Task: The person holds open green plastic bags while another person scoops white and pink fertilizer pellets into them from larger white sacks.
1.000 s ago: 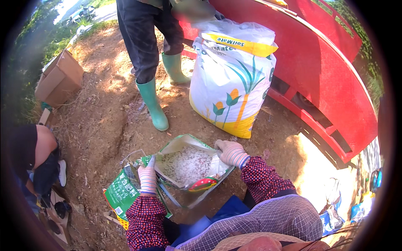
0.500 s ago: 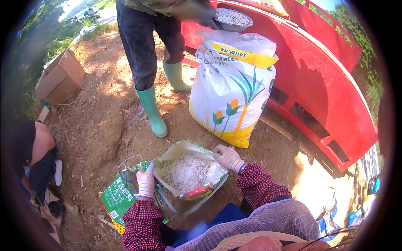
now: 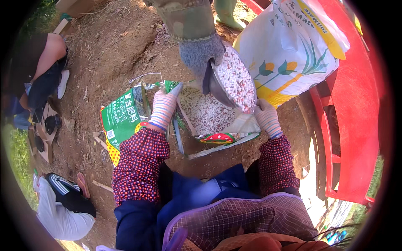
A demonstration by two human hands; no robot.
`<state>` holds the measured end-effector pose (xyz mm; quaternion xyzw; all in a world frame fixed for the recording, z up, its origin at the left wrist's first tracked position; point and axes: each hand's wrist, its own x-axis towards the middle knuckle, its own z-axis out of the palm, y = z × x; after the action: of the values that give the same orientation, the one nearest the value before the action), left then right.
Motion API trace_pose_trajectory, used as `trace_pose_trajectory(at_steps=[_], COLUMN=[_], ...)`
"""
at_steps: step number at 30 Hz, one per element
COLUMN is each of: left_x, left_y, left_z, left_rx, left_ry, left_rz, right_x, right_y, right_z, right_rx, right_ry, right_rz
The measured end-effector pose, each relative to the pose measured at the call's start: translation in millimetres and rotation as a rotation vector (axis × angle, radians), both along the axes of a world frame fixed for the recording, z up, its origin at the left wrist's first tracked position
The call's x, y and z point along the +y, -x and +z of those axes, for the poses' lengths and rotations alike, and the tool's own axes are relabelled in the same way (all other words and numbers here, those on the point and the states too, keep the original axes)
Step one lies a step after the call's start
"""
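Both of my hands wear striped knit gloves. My left hand (image 3: 163,108) is closed on the left edge of an open fertilizer bag (image 3: 247,125), whose inside is pale. My right hand (image 3: 267,119) grips its right edge, beside a basin. Pale and reddish granules (image 3: 205,111) lie in the bag. Above the bag's right half, a co-worker's grey-gloved hand (image 3: 200,54) holds the metal basin (image 3: 220,85), tilted and full of similar granules. Green printed packaging (image 3: 121,115) lies left of my left hand; I cannot tell whether it belongs to the same bag.
A large white and yellow sack (image 3: 289,54) stands at the far right, against a red metal panel (image 3: 356,108). Bare soil (image 3: 109,46) stretches to the left. Two other people are partly visible at the left edge, one with a white shoe (image 3: 63,83).
The co-worker's basin has come down from beside the white sack to over my bag. My view has tilted down and shifted. Both my hands still hold the bag's edges.
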<state>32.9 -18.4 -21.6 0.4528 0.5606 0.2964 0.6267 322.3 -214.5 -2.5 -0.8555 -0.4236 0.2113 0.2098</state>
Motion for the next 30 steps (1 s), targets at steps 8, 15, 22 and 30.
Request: trace_pose_trajectory(at_steps=[8,15,22,30], left_x=[3.4,11.4,1.2,4.0], left_y=[-8.2,14.6,1.2,4.3], left_z=[-15.5,-29.3,-14.0,-17.7], left_rx=[-0.12,-0.091,-0.13,-0.186], left_ry=[0.115,0.042,0.074,-0.04], left_rz=[0.021,0.03,0.024,0.02], right_x=[-1.0,13.1,4.5,14.9], right_y=[-4.7,12.2,4.4,15.3], right_z=[1.1,0.9,-3.4,19.4], right_rx=[0.002,-0.025,0.022,-0.035], right_ry=[0.004,-0.073,-0.024,0.048], right_rz=[-0.02,0.051,-0.005,0.03])
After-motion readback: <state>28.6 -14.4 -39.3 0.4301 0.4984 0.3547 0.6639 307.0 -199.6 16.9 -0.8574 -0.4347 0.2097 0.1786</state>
